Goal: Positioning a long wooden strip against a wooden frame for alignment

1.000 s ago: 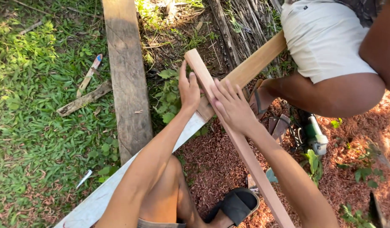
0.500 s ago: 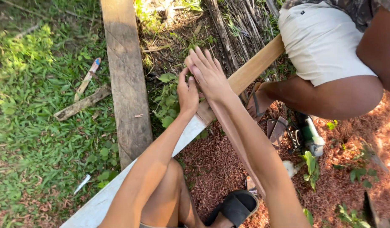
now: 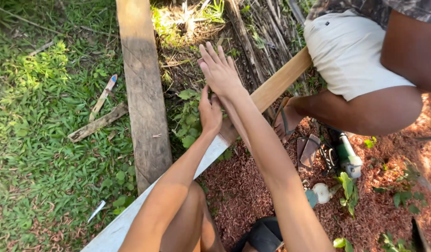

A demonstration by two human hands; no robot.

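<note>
My left hand (image 3: 210,114) lies flat on the pale wooden batten (image 3: 280,81), fingers together and pointing up the frame, gripping nothing that I can see. My right hand (image 3: 220,70) is spread wide just beyond it, fingers fanned over the weeds, and whether its palm touches the wood I cannot tell, since my own wrist hides the spot. The batten runs on a slant under both hands, from the lower left, where it looks whitish beside my knee (image 3: 189,205), up to the right, where it passes under a crouching person's leg (image 3: 360,109). So its long axis crosses my forearms, and the left hand sits nearer its middle while the right reaches past it. To the left a broad grey plank (image 3: 143,93) lies nearly upright in the frame on the grass, well apart from my fingers. Right of my arm, on the reddish sawdust, a green and white power tool (image 3: 348,156) rests near the other person's foot, beside a small white round object (image 3: 321,192).
</note>
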